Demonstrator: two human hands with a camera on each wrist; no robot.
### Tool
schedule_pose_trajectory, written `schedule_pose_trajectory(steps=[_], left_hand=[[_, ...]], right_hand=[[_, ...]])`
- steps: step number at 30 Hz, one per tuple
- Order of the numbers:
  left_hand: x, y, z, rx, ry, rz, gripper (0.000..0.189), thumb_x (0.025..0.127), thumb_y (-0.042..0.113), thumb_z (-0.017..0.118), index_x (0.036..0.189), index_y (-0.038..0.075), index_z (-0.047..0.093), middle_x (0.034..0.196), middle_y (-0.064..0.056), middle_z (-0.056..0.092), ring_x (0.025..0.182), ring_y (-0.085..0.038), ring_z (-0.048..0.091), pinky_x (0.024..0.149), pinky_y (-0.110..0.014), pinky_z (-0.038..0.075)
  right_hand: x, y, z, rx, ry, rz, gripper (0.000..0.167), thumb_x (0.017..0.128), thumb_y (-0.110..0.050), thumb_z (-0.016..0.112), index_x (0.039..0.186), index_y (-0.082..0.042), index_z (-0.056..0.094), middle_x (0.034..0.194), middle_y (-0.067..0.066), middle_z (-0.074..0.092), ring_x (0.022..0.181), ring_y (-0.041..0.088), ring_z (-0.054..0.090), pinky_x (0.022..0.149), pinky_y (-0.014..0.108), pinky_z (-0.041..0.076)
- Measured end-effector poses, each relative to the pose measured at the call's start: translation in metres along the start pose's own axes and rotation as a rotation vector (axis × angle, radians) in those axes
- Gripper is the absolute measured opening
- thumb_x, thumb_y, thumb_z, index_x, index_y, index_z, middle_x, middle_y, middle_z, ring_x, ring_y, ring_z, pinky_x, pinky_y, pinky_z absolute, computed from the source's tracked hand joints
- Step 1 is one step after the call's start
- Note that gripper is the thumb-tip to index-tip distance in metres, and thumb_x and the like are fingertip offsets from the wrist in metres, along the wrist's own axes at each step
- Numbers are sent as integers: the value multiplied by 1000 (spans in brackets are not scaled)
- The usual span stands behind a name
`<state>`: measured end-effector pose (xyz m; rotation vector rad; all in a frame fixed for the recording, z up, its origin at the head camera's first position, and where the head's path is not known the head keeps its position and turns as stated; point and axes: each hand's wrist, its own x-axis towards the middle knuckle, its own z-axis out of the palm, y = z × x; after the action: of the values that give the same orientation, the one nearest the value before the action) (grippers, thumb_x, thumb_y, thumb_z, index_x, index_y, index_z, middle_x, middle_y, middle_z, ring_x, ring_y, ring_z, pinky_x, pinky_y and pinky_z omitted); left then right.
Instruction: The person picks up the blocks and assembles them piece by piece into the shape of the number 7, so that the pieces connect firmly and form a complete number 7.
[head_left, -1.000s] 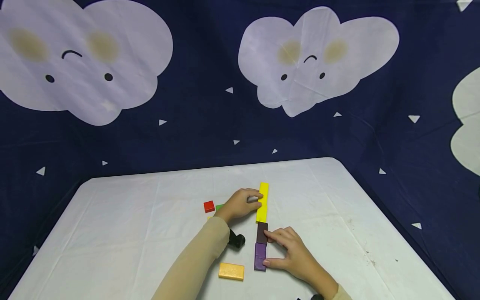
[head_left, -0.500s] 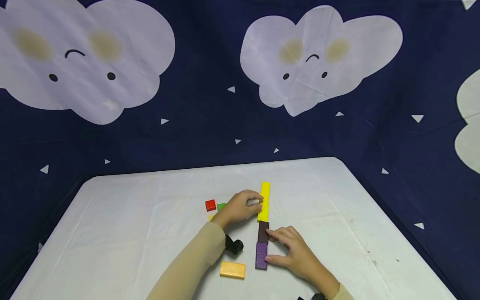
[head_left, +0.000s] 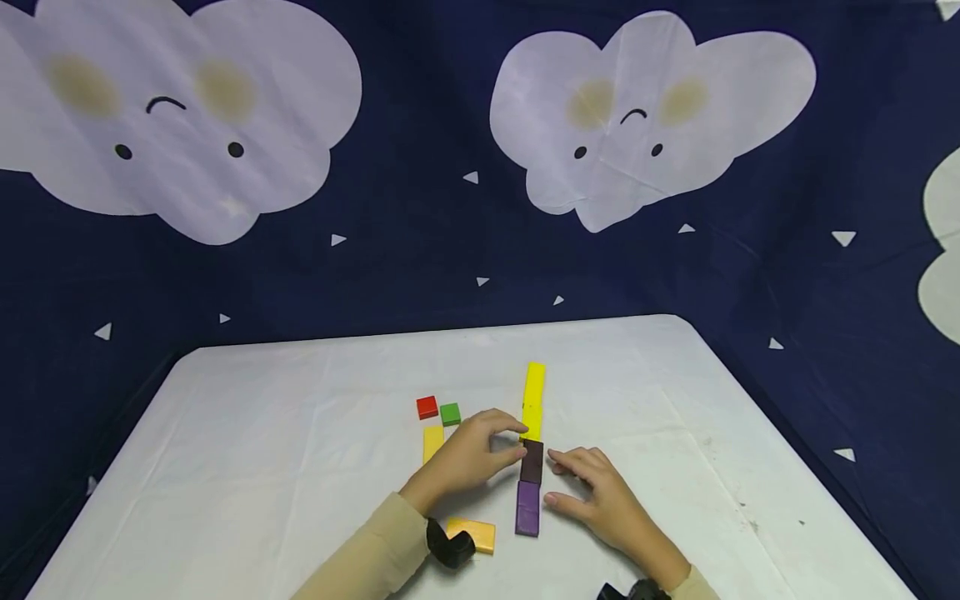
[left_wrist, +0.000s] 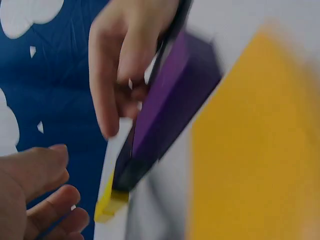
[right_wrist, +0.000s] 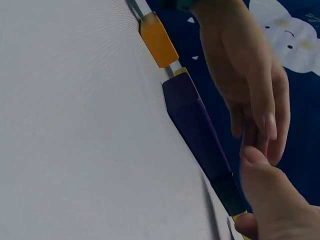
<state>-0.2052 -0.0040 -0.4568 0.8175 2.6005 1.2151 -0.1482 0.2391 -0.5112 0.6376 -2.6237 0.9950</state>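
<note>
A straight row of blocks lies on the white table: a yellow stretch (head_left: 533,392) at the far end, a dark brown block (head_left: 531,462), then a purple block (head_left: 528,508) nearest me. My left hand (head_left: 468,454) hovers at the row's left side, fingers loosely bent. Its index fingertip overlaps the near end of the yellow, and its thumb tip is at the dark brown block's edge. On the right side, my right hand (head_left: 600,500) is slightly apart from the row, thumb and fingers spread with nothing between them. The left wrist view shows the purple block (left_wrist: 175,95) close up.
Left of the row lie a red block (head_left: 427,407), a green block (head_left: 450,414) and a pale yellow block (head_left: 432,442), partly behind my left hand. An orange-yellow block (head_left: 480,536) lies nearer me, partly covered by the left wrist's black camera (head_left: 450,546). A dark blue cloud-patterned cloth (head_left: 420,275) hangs behind.
My left hand has let go of the yellow and moved nearer me, to the dark brown block. My right hand has drawn off the dark brown and purple blocks to the right.
</note>
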Motion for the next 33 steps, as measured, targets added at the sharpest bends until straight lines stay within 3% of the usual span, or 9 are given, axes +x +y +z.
schedule_pose_trajectory(steps=[4,7,10,12,15,19,22,27,33], left_hand=[[-19,13,4,87,-11,36,32,94,32,68,124,19,70,105,7,66,97,-8,60,88,-26,51],[-31,22,8,160,-21,53,31,94,32,69,122,19,71,79,10,57,70,-3,48,65,-19,42],[-42,28,15,252,-21,74,33,93,34,69,123,22,71,65,13,46,57,-1,38,55,-18,33],[-48,32,22,321,-7,85,34,92,37,70,123,23,71,59,15,44,53,0,36,54,-18,33],[-56,36,31,429,34,95,36,91,40,70,124,26,71,57,15,54,52,1,41,53,-20,36],[-64,42,42,545,97,90,34,92,43,67,122,27,72,75,9,75,59,-1,61,51,-24,43],[-69,46,48,613,143,84,32,92,42,67,120,27,72,82,6,78,64,-8,69,50,-25,45],[-71,49,58,730,213,90,29,89,38,72,116,27,74,66,5,73,51,-9,64,42,-25,41],[-73,50,67,776,221,114,28,90,37,71,114,23,75,60,4,71,46,-8,61,41,-22,42]], right_hand=[[1,2,-1,-34,40,-7,44,87,-28,77,127,-12,67,105,-15,68,97,1,53,83,25,49],[2,3,-2,-49,62,-4,41,87,-24,76,126,-13,68,103,-15,68,97,1,54,84,27,49],[2,4,-3,-50,69,-8,42,87,-23,77,126,-12,68,103,-14,69,97,2,54,85,27,49],[2,4,-3,-47,69,-12,42,87,-23,77,126,-12,68,103,-14,69,98,3,55,86,26,48],[3,5,-4,-37,77,-20,42,86,-22,77,126,-11,68,103,-13,69,98,5,56,87,23,47],[5,5,-4,-13,89,-23,43,86,-21,78,126,-12,68,102,-11,69,98,7,58,89,17,45],[6,6,-4,-1,91,-22,42,85,-20,78,126,-12,68,102,-10,69,98,6,58,89,14,43],[10,8,-4,19,97,-48,42,85,-17,78,125,-7,68,100,-7,69,94,7,58,85,14,44],[12,7,-5,49,109,-66,41,85,-12,78,124,-5,68,99,-5,69,89,9,59,80,17,49]])
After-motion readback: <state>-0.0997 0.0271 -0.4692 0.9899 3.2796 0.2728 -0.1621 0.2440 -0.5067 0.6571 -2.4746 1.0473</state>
